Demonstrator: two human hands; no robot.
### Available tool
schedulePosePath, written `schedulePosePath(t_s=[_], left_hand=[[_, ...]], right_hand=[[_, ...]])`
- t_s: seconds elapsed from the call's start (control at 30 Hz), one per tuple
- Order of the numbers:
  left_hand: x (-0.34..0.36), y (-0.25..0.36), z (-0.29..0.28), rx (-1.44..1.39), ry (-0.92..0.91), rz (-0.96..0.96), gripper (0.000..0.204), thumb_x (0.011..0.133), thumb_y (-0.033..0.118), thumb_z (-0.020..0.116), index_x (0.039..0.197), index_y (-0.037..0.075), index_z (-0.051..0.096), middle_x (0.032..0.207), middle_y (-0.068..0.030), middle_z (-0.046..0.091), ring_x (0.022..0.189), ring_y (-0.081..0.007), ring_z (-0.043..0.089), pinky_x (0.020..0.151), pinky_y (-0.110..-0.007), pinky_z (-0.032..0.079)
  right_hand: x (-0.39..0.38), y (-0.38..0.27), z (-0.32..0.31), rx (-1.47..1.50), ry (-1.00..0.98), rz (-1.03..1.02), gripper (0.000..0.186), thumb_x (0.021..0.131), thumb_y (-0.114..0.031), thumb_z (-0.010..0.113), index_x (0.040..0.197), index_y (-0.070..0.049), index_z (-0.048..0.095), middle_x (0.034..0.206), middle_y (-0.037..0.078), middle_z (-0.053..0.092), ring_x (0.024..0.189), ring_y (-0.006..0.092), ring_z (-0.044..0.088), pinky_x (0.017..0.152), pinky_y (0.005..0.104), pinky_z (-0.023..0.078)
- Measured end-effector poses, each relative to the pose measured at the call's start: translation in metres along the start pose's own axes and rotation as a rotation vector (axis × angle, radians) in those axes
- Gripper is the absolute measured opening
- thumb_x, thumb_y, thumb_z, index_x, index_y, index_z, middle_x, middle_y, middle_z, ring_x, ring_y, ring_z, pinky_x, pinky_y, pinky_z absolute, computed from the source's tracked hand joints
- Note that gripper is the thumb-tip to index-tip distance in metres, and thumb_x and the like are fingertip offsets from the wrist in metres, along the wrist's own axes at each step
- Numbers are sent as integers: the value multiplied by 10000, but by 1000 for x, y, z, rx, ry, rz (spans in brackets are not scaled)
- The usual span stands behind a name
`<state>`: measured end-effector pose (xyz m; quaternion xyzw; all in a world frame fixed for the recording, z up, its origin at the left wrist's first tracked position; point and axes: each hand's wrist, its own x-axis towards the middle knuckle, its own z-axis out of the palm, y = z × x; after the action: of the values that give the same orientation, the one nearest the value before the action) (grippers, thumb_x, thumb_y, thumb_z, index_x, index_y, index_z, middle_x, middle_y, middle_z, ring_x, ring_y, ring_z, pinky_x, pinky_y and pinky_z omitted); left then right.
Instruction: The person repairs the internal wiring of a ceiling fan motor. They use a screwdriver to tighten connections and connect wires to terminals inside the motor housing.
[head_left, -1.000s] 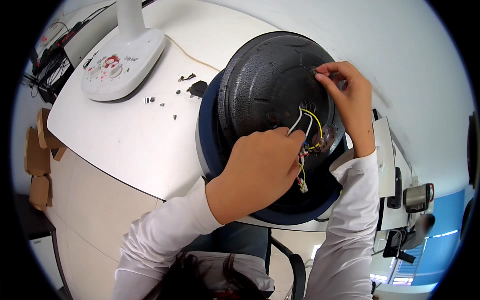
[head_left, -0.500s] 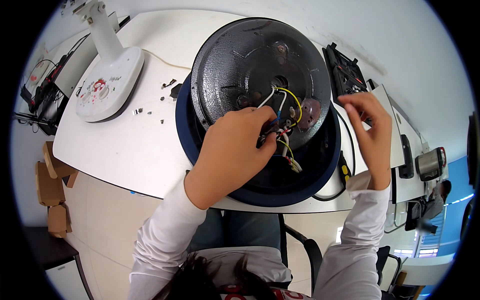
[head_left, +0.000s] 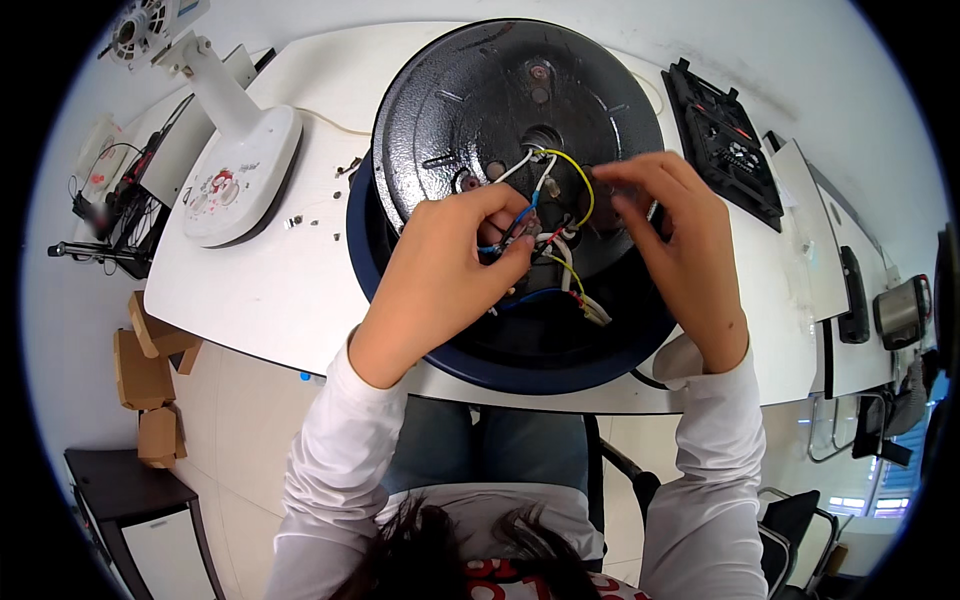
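Observation:
A round black metal base (head_left: 430, 130) leans up out of a dark blue round housing (head_left: 365, 265) on the table. White wires and a yellow-green wire (head_left: 583, 190) come out of a hole in the base. My left hand (head_left: 445, 255) pinches blue and dark wires (head_left: 521, 217) between thumb and fingers, in front of the base. Bunched wire ends (head_left: 597, 315) hang lower in the housing. Over the base's right side, my right hand (head_left: 690, 235) is open, thumb and forefinger apart, holding nothing I can see.
A white fan stand (head_left: 240, 180) with a printed base stands at the left, beside small metal pieces (head_left: 292, 221). An open black tool case (head_left: 725, 145) lies at the right. Cardboard boxes (head_left: 140, 370) sit low on the left.
My right hand has come inward from right of the housing to over the base. My left hand keeps its pinch on the wires, which now show more plainly. The view has shifted slightly.

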<state>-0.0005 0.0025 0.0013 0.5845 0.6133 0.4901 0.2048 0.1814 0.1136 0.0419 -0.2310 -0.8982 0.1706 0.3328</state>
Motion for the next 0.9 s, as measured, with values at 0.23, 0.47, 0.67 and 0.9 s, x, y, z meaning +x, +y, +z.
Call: schedulePosePath(t_s=[0.23, 0.47, 0.67, 0.9], left_hand=[[2, 3, -1, -33, -38, -82, 163, 852, 36, 673, 996, -31, 636, 789, -26, 650, 741, -63, 578, 692, -221, 460], [3, 6, -2, -84, -48, -129, 125, 861, 35, 669, 965, -24, 633, 790, -10, 644, 735, -47, 567, 682, -204, 450], [3, 2, -1, -36, -38, -109, 117, 858, 40, 674, 949, -17, 629, 773, -1, 636, 700, -42, 552, 659, -204, 440], [3, 4, -1, -22, -45, -125, 113, 847, 35, 686, 933, -10, 627, 765, 12, 626, 698, -35, 541, 652, -199, 429]], right_hand=[[30, 22, 29, 9, -44, -330, 237, 767, -9, 699, 971, -129, 705, 937, 24, 582, 826, 224, 610, 706, 332, 501], [41, 33, 35, -32, -8, -387, 160, 735, -62, 733, 874, -139, 718, 869, -3, 575, 799, 209, 595, 675, 323, 491], [36, 41, 37, 75, 18, -427, 134, 741, -62, 730, 866, -110, 725, 916, -2, 619, 841, 207, 598, 729, 305, 492], [35, 37, 38, 91, 8, -507, 184, 722, -28, 730, 893, -98, 716, 912, -5, 637, 837, 211, 595, 725, 313, 493]])
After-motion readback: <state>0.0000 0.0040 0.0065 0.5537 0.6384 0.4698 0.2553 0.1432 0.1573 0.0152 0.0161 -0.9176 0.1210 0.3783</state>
